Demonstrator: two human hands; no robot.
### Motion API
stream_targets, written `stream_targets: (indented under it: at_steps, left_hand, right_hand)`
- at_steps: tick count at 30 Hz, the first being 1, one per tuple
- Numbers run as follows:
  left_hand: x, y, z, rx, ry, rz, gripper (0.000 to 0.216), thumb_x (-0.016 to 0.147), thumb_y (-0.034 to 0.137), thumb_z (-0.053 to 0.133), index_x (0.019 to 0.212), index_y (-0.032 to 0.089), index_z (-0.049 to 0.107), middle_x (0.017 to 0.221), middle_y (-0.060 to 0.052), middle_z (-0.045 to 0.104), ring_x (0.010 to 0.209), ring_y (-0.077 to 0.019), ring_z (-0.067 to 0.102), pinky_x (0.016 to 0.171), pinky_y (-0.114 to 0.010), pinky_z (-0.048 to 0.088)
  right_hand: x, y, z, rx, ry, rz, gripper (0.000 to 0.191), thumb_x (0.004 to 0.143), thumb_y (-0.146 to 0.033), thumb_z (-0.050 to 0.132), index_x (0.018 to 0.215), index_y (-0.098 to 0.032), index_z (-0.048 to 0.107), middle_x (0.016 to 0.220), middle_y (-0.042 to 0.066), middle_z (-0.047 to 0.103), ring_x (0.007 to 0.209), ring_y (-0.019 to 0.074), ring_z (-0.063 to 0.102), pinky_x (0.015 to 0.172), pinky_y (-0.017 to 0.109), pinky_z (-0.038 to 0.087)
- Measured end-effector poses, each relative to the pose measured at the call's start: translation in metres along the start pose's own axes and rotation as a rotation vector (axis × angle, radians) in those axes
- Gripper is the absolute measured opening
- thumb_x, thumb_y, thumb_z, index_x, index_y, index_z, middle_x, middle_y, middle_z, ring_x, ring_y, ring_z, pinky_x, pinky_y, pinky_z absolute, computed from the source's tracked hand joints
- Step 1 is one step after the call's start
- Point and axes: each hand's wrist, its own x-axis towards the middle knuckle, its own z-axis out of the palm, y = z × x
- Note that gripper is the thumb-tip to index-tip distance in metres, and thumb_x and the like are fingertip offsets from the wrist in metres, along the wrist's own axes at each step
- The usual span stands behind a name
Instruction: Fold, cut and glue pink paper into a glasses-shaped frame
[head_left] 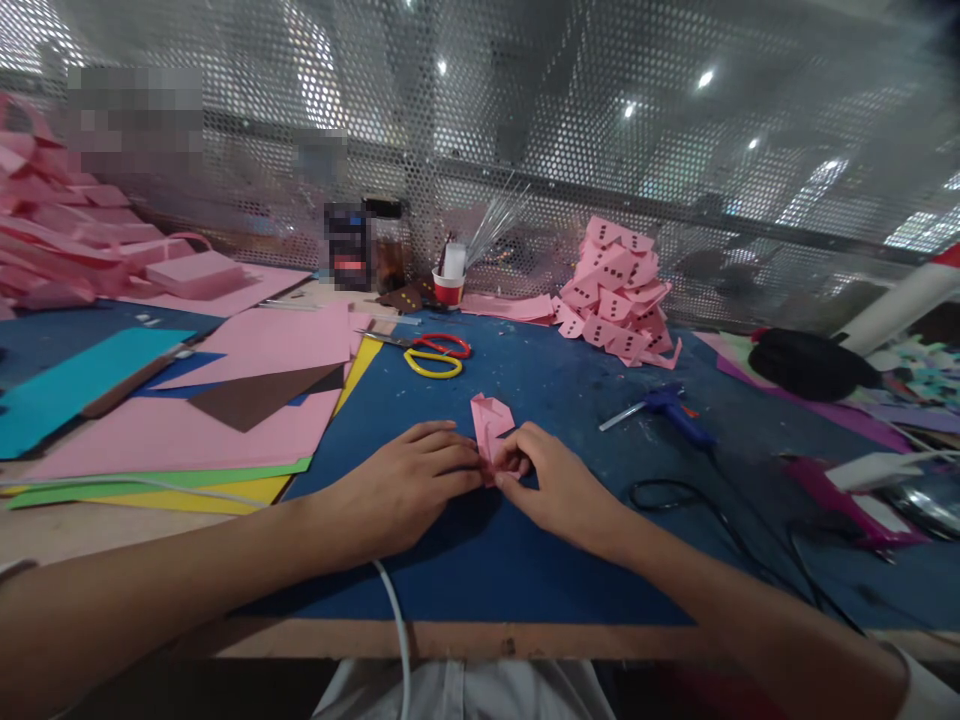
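A perforated metal wall (525, 130) backs this bench, and in front of it spreads a blue surface (540, 580), busiest along its left and far edges. Here's the centre of attention: a small folded pink paper (487, 418), sitting midway between the left and right edges, a good way in from the near edge, squarely between both hands, which looks handy for fine finger work. The right hand (551, 480) has it pinched at the lower end, thumb and curled fingers closed tight. Over comes the left hand (409, 480), flat and low, fingertips meeting the paper's lower left side, perhaps to steady it; its thumb is hidden, so whether it grasps or merely presses, I cannot tell. Beyond the paper lie the scissors (414, 345), handles towards the middle, and off to the right the glue gun (679, 412) rests on its side, both apparently parked clear of the fingers. Coloured sheets (187, 430) crowd the left edge, overlapping, likely to save room. And near the far edge, right of centre, rises a heap of dotted pink pieces (616, 285), piled high and loose.
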Motion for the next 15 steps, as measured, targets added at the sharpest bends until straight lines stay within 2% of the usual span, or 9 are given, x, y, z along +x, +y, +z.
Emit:
stream_targets:
  at_steps: [8,15]
  left_hand:
    - [0.0001,0.0019,-0.0015,0.023,-0.076,-0.007,0.042,0.090,0.011,0.044,0.127,0.026,0.054,0.125,-0.005,0.060,0.119,-0.0213,0.051,0.112,-0.045,0.028]
    - [-0.0011,0.0016,-0.0007,0.028,-0.076,-0.025,0.041,0.087,0.009,0.045,0.123,0.027,0.057,0.125,-0.006,0.058,0.120,-0.0222,0.050,0.111,-0.045,0.030]
  right_hand:
    - [0.0000,-0.0002,-0.0016,0.001,-0.021,0.000,0.014,0.082,-0.013,0.058,0.092,-0.021,0.056,0.095,0.002,0.058,0.088,0.0157,0.055,0.078,0.030,0.043]
    - [0.0005,0.0013,-0.0022,0.026,-0.043,0.005,0.017,0.081,-0.013,0.057,0.096,-0.021,0.056,0.096,0.001,0.057,0.087,0.0142,0.055,0.079,0.029,0.043]
